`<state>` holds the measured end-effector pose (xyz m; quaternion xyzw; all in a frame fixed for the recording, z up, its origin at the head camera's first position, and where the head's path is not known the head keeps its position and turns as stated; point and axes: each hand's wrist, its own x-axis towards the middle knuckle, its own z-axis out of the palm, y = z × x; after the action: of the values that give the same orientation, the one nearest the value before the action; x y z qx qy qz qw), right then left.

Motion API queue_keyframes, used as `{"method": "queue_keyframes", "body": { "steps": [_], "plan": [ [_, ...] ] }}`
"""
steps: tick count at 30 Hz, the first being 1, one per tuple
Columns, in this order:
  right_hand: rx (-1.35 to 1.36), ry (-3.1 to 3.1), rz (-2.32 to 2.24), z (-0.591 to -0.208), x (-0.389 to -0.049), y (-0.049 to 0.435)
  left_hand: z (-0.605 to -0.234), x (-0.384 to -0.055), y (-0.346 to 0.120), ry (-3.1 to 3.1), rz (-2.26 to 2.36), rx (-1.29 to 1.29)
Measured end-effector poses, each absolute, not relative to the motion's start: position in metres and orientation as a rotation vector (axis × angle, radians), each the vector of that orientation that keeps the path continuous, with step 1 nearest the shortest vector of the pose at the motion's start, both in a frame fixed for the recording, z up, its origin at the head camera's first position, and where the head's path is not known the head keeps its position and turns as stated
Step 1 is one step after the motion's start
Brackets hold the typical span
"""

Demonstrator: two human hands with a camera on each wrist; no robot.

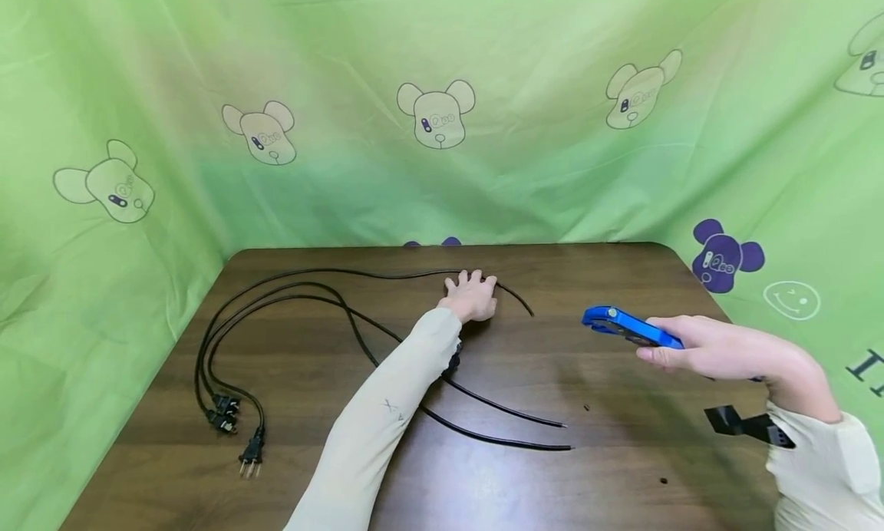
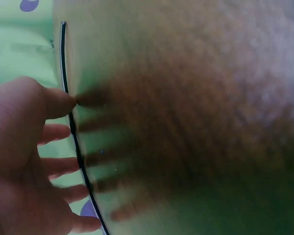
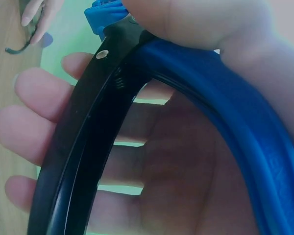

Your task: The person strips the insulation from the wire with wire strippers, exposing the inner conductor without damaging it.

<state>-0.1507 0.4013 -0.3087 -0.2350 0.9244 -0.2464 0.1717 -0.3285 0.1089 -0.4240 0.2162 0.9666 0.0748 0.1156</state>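
At the back of the table my left hand (image 1: pixel 471 297) reaches over a black power cord (image 1: pixel 387 275) with its fingers spread. In the left wrist view the thumb and fingertips are right at the cord (image 2: pixel 63 58), whose free end runs past the thumb. My right hand (image 1: pixel 725 351) holds a blue and black wire stripper (image 1: pixel 628 325) above the table's right side, its head pointing left. The right wrist view shows its blue handle (image 3: pixel 220 103) against the palm and the black handle (image 3: pixel 83 132) in front of the fingers; the handles stand spread apart.
Two more black cords (image 1: pixel 497 440) cross under the left forearm, their cut ends toward the right. Several plugs (image 1: pixel 251 453) lie at the table's left. Small dark bits (image 1: pixel 664 480) lie on the brown table (image 1: pixel 552 500). A green printed curtain (image 1: pixel 442 193) stands behind.
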Motion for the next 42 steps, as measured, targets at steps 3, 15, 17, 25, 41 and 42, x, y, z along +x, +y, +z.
{"method": "queue_keyframes", "body": {
  "steps": [3,15,17,25,41,42],
  "plan": [
    [-0.684,2.629,-0.699,-0.310,-0.151,0.401,-0.425,-0.328,0.107,2.868,0.217,0.641],
    [-0.672,2.635,-0.688,-0.309,-0.151,0.401,-0.416,-0.323,0.094,2.796,0.254,0.804],
    [-0.679,2.636,-0.692,-0.309,-0.151,0.401,-0.414,-0.322,0.091,2.779,0.291,0.808],
    [-0.679,2.654,-0.696,-0.307,-0.151,0.398,-0.411,-0.322,0.081,2.776,0.468,0.872],
    [-0.652,2.807,-0.646,-0.313,-0.158,0.385,-0.402,-0.320,0.068,2.796,0.658,1.005],
    [-0.657,2.816,-0.643,-0.314,-0.159,0.384,-0.400,-0.319,0.066,2.793,0.686,1.007]
  ]
}}
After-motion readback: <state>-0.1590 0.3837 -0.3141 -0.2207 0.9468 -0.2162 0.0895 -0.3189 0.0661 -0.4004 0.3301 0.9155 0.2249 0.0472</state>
